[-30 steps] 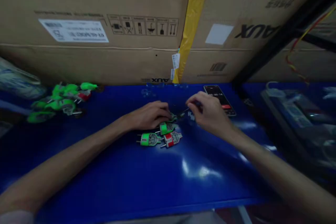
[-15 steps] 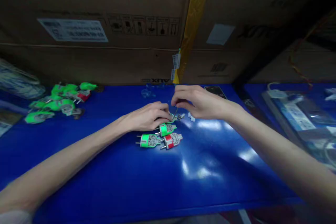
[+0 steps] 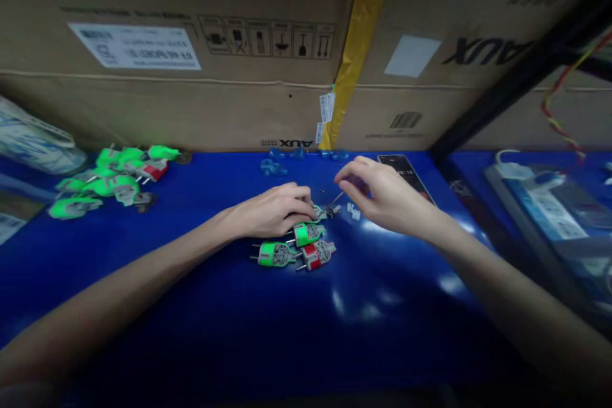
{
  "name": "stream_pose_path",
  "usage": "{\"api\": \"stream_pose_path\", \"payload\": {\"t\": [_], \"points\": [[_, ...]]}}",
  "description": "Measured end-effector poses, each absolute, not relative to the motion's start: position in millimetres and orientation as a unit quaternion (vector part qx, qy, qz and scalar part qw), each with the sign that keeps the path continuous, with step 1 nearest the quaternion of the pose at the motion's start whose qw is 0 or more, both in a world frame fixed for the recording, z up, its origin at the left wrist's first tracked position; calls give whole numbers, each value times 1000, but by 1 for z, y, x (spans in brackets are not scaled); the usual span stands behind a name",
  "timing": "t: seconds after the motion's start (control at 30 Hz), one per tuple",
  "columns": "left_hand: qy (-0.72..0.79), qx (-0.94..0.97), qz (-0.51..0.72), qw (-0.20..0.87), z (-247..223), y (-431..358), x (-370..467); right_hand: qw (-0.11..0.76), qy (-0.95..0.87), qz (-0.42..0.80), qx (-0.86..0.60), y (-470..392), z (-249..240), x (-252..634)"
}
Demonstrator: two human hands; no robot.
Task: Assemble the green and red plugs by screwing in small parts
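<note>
My left hand (image 3: pixel 283 209) is closed on a green plug (image 3: pixel 317 213) on the blue table, its fingers covering most of the plug. To its right, my right hand (image 3: pixel 377 194) pinches a thin metal tool (image 3: pixel 336 199), whose tip points down at small metal parts (image 3: pixel 331 211) beside the held plug. Nearer the front lie another green plug (image 3: pixel 306 234), a green plug (image 3: pixel 275 254) with its pins to the left, and a red plug (image 3: pixel 317 255); their inner parts show. Small white pieces (image 3: pixel 354 211) rest just below my right fingertips.
Several green plugs and a red plug (image 3: pixel 153 170) are heaped at the left. Blue clear pieces (image 3: pixel 274 167) and a phone (image 3: pixel 405 172) lie near the cardboard boxes (image 3: pixel 215 102). A grey case (image 3: pixel 540 204) stands at the right, by a black post (image 3: pixel 492 76).
My right hand has moved right, taking the thin tool away from the held plug toward the small metal parts. My left hand keeps its hold. The view has shifted slightly.
</note>
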State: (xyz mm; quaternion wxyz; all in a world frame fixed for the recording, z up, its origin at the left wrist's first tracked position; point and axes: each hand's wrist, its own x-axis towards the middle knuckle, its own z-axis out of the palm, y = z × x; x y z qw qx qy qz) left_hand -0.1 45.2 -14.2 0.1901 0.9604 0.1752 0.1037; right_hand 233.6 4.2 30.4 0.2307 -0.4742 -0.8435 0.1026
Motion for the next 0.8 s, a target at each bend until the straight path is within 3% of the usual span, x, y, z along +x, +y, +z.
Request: {"api": "stream_pose_path", "payload": {"t": [0.1,0.2,0.43,0.6,0.8], "points": [[174,960,100,196,-13,46,0,209,-908,136,-337,7,39,236],[178,959,99,197,-13,46,1,204,-923,116,-307,13,44,235],[182,960,97,191,-14,46,2,241,-850,97,-459,9,33,231],[182,960,96,189,-13,45,1,220,-784,89,-573,-2,30,228],[177,962,88,188,-11,46,0,190,-908,161,-337,9,47,229]]}}
